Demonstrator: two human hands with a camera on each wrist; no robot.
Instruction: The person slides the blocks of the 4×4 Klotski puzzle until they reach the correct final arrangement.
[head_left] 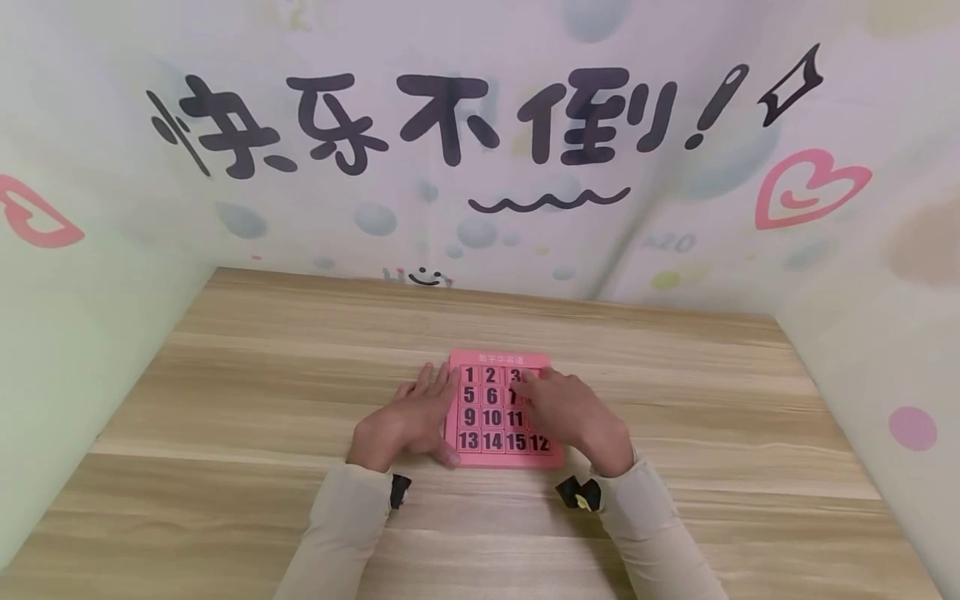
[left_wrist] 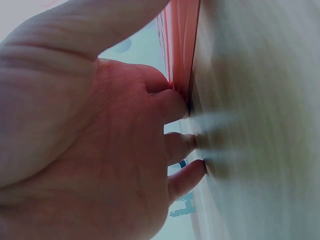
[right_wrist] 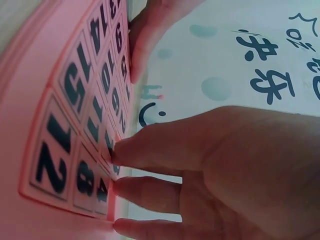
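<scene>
A pink sliding number puzzle [head_left: 503, 459] lies flat on the table. Its top row reads 1, 2, 3 before my right hand covers the corner; 13, 14, 15 and 12 line the bottom. My left hand [head_left: 416, 421] rests along the puzzle's left edge, thumb at the lower left corner. In the left wrist view, its outstretched fingers [left_wrist: 182, 182] touch the tabletop. Over the upper right tiles, my right hand [head_left: 566, 406] touches the puzzle with extended fingers. The right wrist view shows tile 8 [right_wrist: 85, 177] above tile 12 [right_wrist: 52, 152], and tile 4 [right_wrist: 102, 190] beside a fingertip.
The wood-grain table [head_left: 247, 400] stretches around the puzzle on all sides. Behind it hangs a pale printed backdrop [head_left: 450, 242] with black lettering, hearts and bubbles. Small black pieces [head_left: 579, 493] sit by the sleeve cuffs.
</scene>
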